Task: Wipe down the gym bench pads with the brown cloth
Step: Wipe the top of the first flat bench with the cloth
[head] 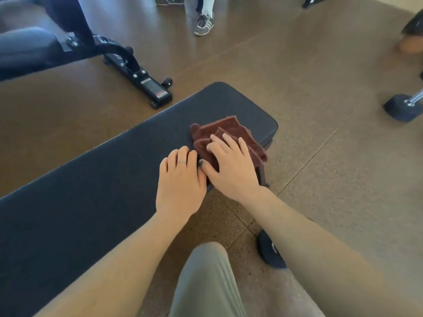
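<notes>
Near the far end of the bench pad (96, 184), toward one o'clock from the person's knee (206, 277), the brown cloth (225, 136) lies folded in loose layers on the dark upholstery, one corner hanging just past the pad's near edge. The right hand (231, 165) rests flat on top of it, fingers (226, 137) straight and slightly spread, pressing the fabric down rather than gripping it; most of the cloth shows beyond the fingertips at twelve o'clock and to their three o'clock side. The left hand (180, 179) sits just beside it at nine o'clock, on bare pad, its fingers bent at the knuckles and tucked down so the tips are hidden; it appears to hold nothing, and its thumb side touches the right thumb.

As a judgement, the wiping is at an early or middle stage: no streak or sheen marks which part has been covered, so what is done cannot be read. The long stretch of pad running toward eight o'clock probably remains to be wiped, as may the second bench (25, 49) at ten o'clock.
</notes>
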Demonstrator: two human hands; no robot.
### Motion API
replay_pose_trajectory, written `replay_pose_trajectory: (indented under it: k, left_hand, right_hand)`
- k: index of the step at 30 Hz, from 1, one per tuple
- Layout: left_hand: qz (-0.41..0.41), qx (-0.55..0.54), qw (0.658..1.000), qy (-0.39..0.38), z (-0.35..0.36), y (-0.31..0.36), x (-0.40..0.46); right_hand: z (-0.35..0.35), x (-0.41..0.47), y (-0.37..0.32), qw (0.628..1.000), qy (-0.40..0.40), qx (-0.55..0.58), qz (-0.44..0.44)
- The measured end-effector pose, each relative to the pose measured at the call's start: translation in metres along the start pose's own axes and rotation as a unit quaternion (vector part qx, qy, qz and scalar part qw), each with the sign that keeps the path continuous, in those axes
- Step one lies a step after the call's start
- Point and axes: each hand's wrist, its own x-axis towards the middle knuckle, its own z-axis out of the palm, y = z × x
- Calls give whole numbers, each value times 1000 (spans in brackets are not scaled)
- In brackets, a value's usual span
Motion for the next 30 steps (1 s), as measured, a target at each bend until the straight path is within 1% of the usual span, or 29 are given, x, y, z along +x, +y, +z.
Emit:
replay_pose_trajectory:
  k: [1,6,9,14,19,22,25,27,30]
  left_hand:
    - [1,-2,1000,5,2,0,0]
    - [1,5,1000,16,6,-1,0]
    - [4,8,1000,4,6,-1,0]
    - [-18,-4,1000,5,3,3,0]
    - [-31,1,999,18,3,5,0]
    - [-26,20,999,21,3,5,0]
    - [-29,27,999,20,3,6,0]
    - [-32,31,999,20,2,8,-1]
    - [-40,34,999,13,0,11,-2]
  right_hand:
    - [7,-1,1,1000,-1,-25,-4]
    - [12,-2,1,999,22,-38,-10]
    - [13,0,1,999,27,-41,-6]
    - [13,13,9,997,7,-72,-9]
    - [2,72,27,991,-59,-109,-44]
    - [0,116,37,990,-60,-111,-58]
    - [3,141,41,988,-59,-120,-75]
    - [5,137,42,987,-61,-120,-88]
    - [2,96,47,985,-41,-108,-131]
